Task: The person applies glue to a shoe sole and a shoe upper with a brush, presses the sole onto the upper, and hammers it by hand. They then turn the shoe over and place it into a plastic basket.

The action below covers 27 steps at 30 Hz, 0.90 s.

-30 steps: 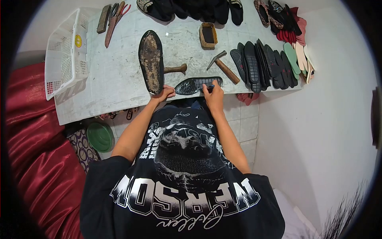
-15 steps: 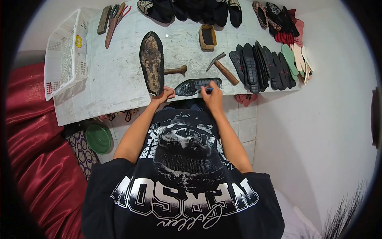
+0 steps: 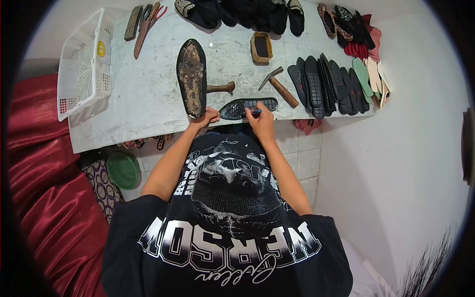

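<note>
Pinching slim tool point(image 3: 256, 112) over black sole point(image 3: 231, 109), right hand point(image 3: 263, 122). Left hand point(image 3: 206, 118) at near end of upturned shoe point(image 3: 191, 74); finger closure unclear. Hammer point(image 3: 283, 91) beyond sole.

Sole point(image 3: 232, 110): black, glossy, gridded tread. Upturned shoe point(image 3: 191, 74): underside matt brown, rough and patchy. Hammer point(image 3: 283, 92): handle of wood, smooth; head of dull metal. Crate point(image 3: 86, 69): white plastic, perforated. Basin point(image 3: 123, 171): green plastic, smooth. Drape point(image 3: 44, 188): red cloth, glossy, satin-like. Shirt point(image 3: 237, 198): black cloth, matt, printed. Bench point(image 3: 138, 99): pale top, scuffed and stained. Spare soles point(image 3: 313, 86): black, rubber-like, textured.
</note>
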Tool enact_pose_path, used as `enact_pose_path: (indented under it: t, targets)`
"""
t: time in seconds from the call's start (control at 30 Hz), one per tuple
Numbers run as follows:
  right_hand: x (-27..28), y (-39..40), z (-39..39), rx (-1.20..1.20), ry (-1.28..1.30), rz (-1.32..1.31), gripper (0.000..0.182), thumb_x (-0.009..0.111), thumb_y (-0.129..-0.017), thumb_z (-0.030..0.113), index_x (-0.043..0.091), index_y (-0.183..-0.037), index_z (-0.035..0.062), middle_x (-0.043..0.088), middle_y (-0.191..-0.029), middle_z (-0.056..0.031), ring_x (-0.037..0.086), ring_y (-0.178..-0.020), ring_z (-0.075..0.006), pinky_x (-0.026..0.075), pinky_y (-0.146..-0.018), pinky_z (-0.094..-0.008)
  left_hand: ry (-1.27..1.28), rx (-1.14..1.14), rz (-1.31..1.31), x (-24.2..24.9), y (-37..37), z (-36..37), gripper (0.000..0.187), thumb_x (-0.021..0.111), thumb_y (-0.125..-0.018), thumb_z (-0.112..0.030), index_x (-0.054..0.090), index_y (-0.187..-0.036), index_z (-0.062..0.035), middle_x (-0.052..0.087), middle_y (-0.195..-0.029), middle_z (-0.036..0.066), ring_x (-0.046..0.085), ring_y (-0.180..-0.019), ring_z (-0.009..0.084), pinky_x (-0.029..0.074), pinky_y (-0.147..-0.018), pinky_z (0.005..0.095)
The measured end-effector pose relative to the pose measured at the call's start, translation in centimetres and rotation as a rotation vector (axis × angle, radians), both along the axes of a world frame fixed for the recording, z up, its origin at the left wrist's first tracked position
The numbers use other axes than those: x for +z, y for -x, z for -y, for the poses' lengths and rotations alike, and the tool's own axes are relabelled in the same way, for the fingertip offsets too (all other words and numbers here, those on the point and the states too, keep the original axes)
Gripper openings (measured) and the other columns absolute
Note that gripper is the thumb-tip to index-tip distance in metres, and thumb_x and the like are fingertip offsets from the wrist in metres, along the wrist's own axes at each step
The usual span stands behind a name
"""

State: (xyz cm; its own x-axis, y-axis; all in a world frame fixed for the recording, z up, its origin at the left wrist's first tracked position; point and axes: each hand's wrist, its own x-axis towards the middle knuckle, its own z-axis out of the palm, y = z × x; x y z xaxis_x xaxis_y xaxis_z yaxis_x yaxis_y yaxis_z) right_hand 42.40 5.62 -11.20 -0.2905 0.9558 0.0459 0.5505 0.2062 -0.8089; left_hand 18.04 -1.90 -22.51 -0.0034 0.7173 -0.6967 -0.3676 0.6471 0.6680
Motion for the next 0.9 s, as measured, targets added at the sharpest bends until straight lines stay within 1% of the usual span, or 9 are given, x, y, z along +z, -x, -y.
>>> enact_pose_path:
  t: [0.1, 0.2, 0.27, 0.37, 0.43, 0.6, 0.7, 0.83, 0.9]
  targets:
    - [-0.6, -1.5, -0.8, -0.025, -0.102, -0.002, 0.031, 0.079, -0.087, 0.012, 0.052, -0.086, -0.0036, 0.057, -0.077, -0.0227, 0.056, -0.070, -0.0449, 0.048, -0.063, -0.0453, -0.053, -0.106, -0.043, -0.5, 0.3, -0.1, 0.019, 0.068, -0.095, -0.012, 0.071, -0.097, 0.0072, 0.074, -0.087, 0.008, 0.071, -0.077, 0.0124, 0.055, -0.066, 0.0206]
    - [-0.3, -4.6, -2.5, -0.143, -0.076, 0.031, 0.029, 0.078, -0.088, 0.012, 0.053, -0.085, -0.0025, 0.058, -0.076, -0.0235, 0.057, -0.069, -0.0450, 0.047, -0.062, -0.0459, -0.034, -0.064, -0.041, -0.1, -0.1, -0.1, 0.020, 0.067, -0.095, -0.013, 0.072, -0.094, 0.0058, 0.073, -0.084, 0.007, 0.068, -0.072, 0.0107, 0.052, -0.064, 0.0204]
    - [-0.3, -5.3, -3.2, -0.218, -0.037, 0.031, 0.028, 0.078, -0.088, 0.012, 0.053, -0.085, -0.0020, 0.059, -0.075, -0.0238, 0.058, -0.069, -0.0451, 0.047, -0.062, -0.0461, -0.031, -0.056, -0.036, 0.2, -0.1, -0.2, 0.019, 0.067, -0.095, -0.013, 0.072, -0.095, 0.0059, 0.074, -0.085, 0.007, 0.068, -0.073, 0.0108, 0.052, -0.064, 0.0205]
    - [0.0, -4.9, -3.6, -0.219, -0.136, 0.142, 0.028, 0.078, -0.087, 0.013, 0.054, -0.085, -0.0011, 0.061, -0.074, -0.0238, 0.060, -0.068, -0.0448, 0.047, -0.062, -0.0464, -0.027, -0.038, -0.021, 0.8, -0.2, -0.2, 0.019, 0.067, -0.095, -0.012, 0.072, -0.095, 0.0061, 0.075, -0.088, 0.009, 0.069, -0.075, 0.0111, 0.053, -0.066, 0.0206]
    - [0.6, -2.7, -2.6, -0.185, 0.019, 0.081, 0.028, 0.078, -0.087, 0.014, 0.054, -0.085, -0.0013, 0.061, -0.073, -0.0241, 0.061, -0.069, -0.0451, 0.047, -0.062, -0.0469, -0.026, -0.023, -0.014, 0.5, -0.1, -0.2, 0.019, 0.068, -0.095, -0.012, 0.072, -0.094, 0.0063, 0.075, -0.089, 0.009, 0.070, -0.077, 0.0115, 0.054, -0.067, 0.0206]
    - [-0.8, -0.1, -0.3, 0.016, -0.038, -0.022, 0.029, 0.079, -0.086, 0.014, 0.054, -0.086, -0.0015, 0.060, -0.073, -0.0225, 0.058, -0.068, -0.0446, 0.047, -0.064, -0.0470, -0.025, -0.085, 0.009, -0.2, 0.4, -0.3, 0.017, 0.069, -0.094, -0.010, 0.072, -0.091, 0.0065, 0.074, -0.090, 0.008, 0.072, -0.083, 0.0126, 0.057, -0.071, 0.0207]
    - [-0.5, -2.5, -1.3, -0.023, -0.061, 0.006, 0.030, 0.079, -0.087, 0.014, 0.054, -0.086, -0.0021, 0.060, -0.074, -0.0229, 0.059, -0.069, -0.0438, 0.048, -0.064, -0.0454, -0.044, -0.042, 0.022, 0.0, 0.0, -0.1, 0.019, 0.069, -0.094, -0.012, 0.072, -0.090, 0.0060, 0.074, -0.087, 0.007, 0.071, -0.080, 0.0109, 0.054, -0.068, 0.0200]
    - [0.4, -6.9, -4.1, -0.180, -0.040, 0.111, 0.031, 0.079, -0.087, 0.015, 0.054, -0.085, -0.0025, 0.062, -0.075, -0.0221, 0.063, -0.069, -0.0407, 0.048, -0.065, -0.0439, -0.067, -0.059, 0.013, 0.1, 0.0, -0.1, 0.018, 0.069, -0.094, -0.012, 0.073, -0.088, 0.0048, 0.073, -0.084, 0.006, 0.070, -0.079, 0.0093, 0.052, -0.067, 0.0193]
    - [0.6, -7.4, -5.1, -0.217, -0.061, 0.146, 0.031, 0.079, -0.087, 0.015, 0.054, -0.085, -0.0026, 0.063, -0.075, -0.0213, 0.064, -0.069, -0.0395, 0.049, -0.065, -0.0438, -0.049, -0.069, -0.033, 0.4, -0.1, -0.1, 0.021, 0.068, -0.094, -0.012, 0.070, -0.079, 0.0024, 0.072, -0.080, 0.004, 0.068, -0.076, 0.0079, 0.051, -0.065, 0.0192]
